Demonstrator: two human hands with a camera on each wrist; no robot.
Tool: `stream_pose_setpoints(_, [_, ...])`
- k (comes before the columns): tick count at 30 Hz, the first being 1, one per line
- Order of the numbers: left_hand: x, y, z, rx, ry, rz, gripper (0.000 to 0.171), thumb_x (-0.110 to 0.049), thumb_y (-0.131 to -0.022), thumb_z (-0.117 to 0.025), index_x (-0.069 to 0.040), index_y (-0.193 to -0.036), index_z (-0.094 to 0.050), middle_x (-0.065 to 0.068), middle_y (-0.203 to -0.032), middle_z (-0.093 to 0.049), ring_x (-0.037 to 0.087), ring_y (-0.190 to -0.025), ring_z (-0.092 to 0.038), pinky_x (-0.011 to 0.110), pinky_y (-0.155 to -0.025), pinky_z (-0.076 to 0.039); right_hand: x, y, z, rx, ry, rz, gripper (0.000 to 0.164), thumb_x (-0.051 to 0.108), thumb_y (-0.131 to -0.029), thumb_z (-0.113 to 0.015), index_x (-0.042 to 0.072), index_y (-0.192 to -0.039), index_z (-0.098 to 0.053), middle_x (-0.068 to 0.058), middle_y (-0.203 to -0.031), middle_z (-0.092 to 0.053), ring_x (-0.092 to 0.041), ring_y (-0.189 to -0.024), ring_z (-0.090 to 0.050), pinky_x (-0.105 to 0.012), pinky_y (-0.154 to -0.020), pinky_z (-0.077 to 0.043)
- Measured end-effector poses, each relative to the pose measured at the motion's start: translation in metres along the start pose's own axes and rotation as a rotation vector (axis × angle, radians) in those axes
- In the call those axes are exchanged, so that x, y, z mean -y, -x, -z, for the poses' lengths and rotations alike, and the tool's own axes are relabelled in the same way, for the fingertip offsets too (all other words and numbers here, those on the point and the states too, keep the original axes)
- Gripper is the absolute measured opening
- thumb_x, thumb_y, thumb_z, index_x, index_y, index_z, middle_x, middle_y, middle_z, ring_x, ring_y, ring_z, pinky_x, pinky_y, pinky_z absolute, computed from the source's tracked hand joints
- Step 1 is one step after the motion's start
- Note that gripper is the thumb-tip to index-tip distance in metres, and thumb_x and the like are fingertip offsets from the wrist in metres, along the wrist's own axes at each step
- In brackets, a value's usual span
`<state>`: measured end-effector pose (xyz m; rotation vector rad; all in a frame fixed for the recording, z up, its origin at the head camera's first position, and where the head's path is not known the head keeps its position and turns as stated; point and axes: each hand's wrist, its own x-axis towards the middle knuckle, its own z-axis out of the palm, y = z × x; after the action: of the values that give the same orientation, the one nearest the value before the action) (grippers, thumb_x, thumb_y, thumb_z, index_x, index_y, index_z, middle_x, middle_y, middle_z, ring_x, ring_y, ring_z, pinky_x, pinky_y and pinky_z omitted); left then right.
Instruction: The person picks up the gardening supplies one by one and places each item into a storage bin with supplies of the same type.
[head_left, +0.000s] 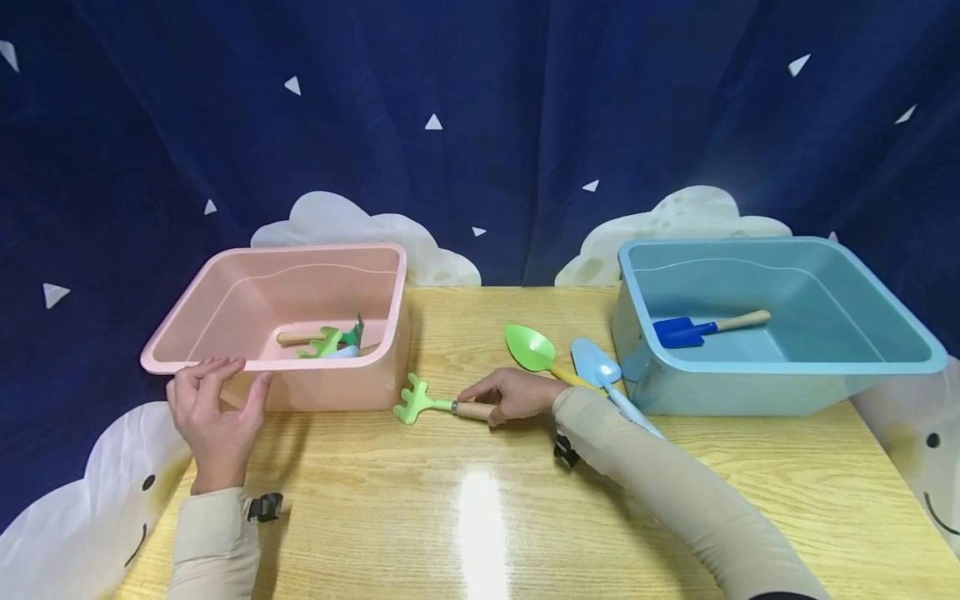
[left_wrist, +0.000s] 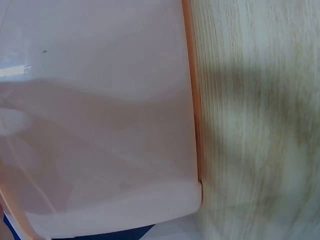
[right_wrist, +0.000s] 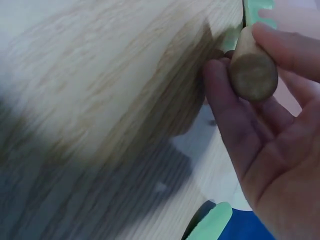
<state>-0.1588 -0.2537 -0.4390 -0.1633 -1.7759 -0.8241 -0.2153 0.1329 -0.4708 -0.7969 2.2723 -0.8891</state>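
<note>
My right hand pinches the wooden handle of a light green hand rake over the table, its tines toward the pink bin. In the right wrist view, the round end of the wooden handle shows between thumb and fingers. My left hand touches the front rim of the pink bin, its thumb apart from the fingers. The left wrist view shows mostly the wall of that bin. Beside my right forearm lie a green trowel with a yellow handle and a light blue trowel.
Inside the pink bin are a light green rake, a dark green tool and a light blue piece. A blue bin at right contains a dark blue shovel. A dark blue curtain hangs behind the table.
</note>
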Motion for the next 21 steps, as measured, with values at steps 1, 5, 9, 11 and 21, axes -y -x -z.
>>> stream_pose_setpoints(1, [0.000, 0.000, 0.000, 0.000, 0.000, -0.002, 0.059, -0.047, -0.081, -0.077, 0.011, -0.089, -0.070, 0.034, -0.094, -0.060, 0.051, -0.098, -0.052, 0.026, -0.101, -0.026, 0.000, 0.000, 0.000, -0.004, 0.004, -0.001, 0.059, 0.001, -0.077, -0.077, 0.025, -0.130, -0.066, 0.000, -0.127, -0.070, -0.012, -0.111, -0.064, -0.032, -0.097, -0.050])
stream_pose_setpoints(5, [0.000, -0.001, -0.001, -0.001, -0.001, -0.002, 0.063, -0.052, -0.081, -0.076, 0.011, -0.088, -0.069, 0.033, -0.094, -0.060, 0.051, -0.098, -0.053, 0.026, -0.102, -0.027, 0.000, -0.001, -0.001, -0.013, 0.023, -0.001, 0.055, 0.000, -0.076, -0.077, 0.025, -0.125, -0.069, 0.001, -0.119, -0.073, -0.010, -0.105, -0.065, -0.031, -0.095, -0.051])
stream_pose_setpoints(9, [0.000, -0.001, -0.001, -0.003, 0.000, -0.004, 0.064, -0.053, -0.081, -0.075, 0.011, -0.088, -0.069, 0.033, -0.094, -0.060, 0.050, -0.098, -0.053, 0.026, -0.101, -0.027, 0.002, -0.002, -0.001, -0.005, 0.044, 0.010, 0.055, -0.001, -0.077, -0.076, 0.024, -0.125, -0.070, 0.000, -0.117, -0.073, -0.010, -0.104, -0.066, -0.032, -0.095, -0.052])
stream_pose_setpoints(11, [0.000, -0.001, -0.001, -0.003, 0.000, -0.007, 0.064, -0.053, -0.081, -0.075, 0.011, -0.088, -0.069, 0.033, -0.094, -0.061, 0.050, -0.097, -0.053, 0.026, -0.101, -0.026, 0.003, -0.002, -0.001, 0.006, 0.050, 0.013, 0.056, -0.002, -0.077, -0.076, 0.024, -0.127, -0.069, 0.000, -0.118, -0.073, -0.010, -0.104, -0.066, -0.033, -0.095, -0.052])
stream_pose_setpoints(21, [0.003, 0.000, 0.000, 0.002, 0.001, -0.009, 0.059, -0.048, -0.081, -0.076, 0.010, -0.089, -0.070, 0.033, -0.095, -0.061, 0.050, -0.097, -0.053, 0.025, -0.101, -0.026, 0.012, 0.001, -0.006, 0.009, 0.171, 0.047, 0.061, -0.003, -0.078, -0.071, 0.024, -0.132, -0.065, -0.001, -0.120, -0.072, -0.010, -0.099, -0.064, -0.028, -0.089, -0.051])
